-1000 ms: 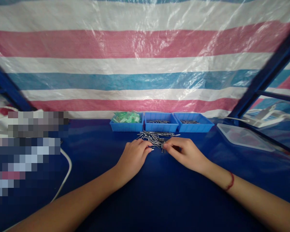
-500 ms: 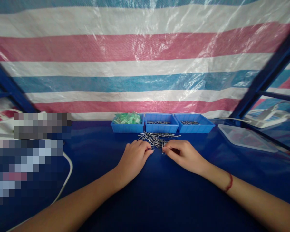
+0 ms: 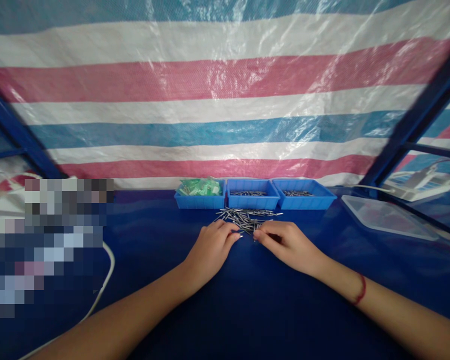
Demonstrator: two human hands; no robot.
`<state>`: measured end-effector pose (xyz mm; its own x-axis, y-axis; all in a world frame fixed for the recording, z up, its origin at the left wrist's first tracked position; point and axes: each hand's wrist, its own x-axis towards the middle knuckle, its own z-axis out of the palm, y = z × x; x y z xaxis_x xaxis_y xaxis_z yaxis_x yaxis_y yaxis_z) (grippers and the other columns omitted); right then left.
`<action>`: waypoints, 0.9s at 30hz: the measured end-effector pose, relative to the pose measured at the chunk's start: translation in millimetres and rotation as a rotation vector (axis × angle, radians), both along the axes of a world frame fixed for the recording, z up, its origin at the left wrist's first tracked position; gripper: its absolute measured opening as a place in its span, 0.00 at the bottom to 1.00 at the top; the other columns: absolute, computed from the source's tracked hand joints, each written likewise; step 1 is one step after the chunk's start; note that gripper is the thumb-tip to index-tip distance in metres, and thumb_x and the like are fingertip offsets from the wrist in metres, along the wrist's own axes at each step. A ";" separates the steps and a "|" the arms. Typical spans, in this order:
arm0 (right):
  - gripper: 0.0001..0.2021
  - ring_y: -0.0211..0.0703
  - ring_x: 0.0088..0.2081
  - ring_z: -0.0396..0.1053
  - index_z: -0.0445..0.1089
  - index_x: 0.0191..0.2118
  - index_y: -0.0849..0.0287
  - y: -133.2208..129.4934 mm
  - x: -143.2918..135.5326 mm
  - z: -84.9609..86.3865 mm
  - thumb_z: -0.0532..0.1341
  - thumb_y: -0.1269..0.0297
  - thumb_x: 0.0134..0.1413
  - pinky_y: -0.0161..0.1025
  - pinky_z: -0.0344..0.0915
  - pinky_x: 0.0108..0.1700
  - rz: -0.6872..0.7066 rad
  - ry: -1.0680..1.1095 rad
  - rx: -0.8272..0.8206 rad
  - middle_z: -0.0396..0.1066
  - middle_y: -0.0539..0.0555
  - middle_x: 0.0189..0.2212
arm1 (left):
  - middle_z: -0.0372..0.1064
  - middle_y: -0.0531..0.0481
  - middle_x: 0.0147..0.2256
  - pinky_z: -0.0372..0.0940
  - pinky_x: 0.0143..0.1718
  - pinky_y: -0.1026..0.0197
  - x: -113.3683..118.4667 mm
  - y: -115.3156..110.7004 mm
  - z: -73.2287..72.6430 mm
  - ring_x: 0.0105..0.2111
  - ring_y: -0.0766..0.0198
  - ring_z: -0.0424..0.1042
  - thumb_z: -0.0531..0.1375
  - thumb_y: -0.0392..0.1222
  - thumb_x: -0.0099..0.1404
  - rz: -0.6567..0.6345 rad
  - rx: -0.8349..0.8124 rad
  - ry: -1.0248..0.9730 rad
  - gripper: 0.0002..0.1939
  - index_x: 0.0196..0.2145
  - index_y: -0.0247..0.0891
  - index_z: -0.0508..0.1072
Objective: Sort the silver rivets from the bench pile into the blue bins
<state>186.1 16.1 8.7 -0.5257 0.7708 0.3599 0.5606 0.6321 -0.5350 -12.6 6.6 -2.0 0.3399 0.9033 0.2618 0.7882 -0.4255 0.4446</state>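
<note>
A loose pile of thin metal pins (image 3: 243, 216) lies on the dark blue table (image 3: 240, 310), just in front of three blue bins. At its left front edge is my left hand (image 3: 213, 250), thumb and forefinger pinched on a small metal pin whose bright tip (image 3: 241, 236) sticks out. My right hand (image 3: 290, 245), at the pile's right front edge, pinches another thin metal pin (image 3: 254, 240) between its fingertips. The middle bin (image 3: 253, 202) and right bin (image 3: 307, 202) contain similar metal pieces.
The left bin (image 3: 200, 202) holds green and clear plastic packets (image 3: 202, 187). A translucent lid (image 3: 388, 219) lies at the right, near a white device (image 3: 416, 185). A white cable (image 3: 108, 272) runs along the left. Behind hangs a striped plastic sheet (image 3: 217, 110).
The whole view has shifted slightly, so bins, pile and hands appear a little lower and further right. Both hands keep their pinched poses at the pile.
</note>
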 end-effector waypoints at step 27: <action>0.05 0.35 0.26 0.63 0.70 0.32 0.59 -11.5 -6.2 0.7 0.57 0.68 0.56 0.33 0.60 0.26 0.014 0.248 0.096 0.68 0.51 0.25 | 0.67 0.50 0.33 0.61 0.39 0.61 3.8 -6.3 7.0 0.36 0.64 0.67 0.54 0.37 0.64 -0.249 0.127 -0.225 0.04 0.33 0.37 0.69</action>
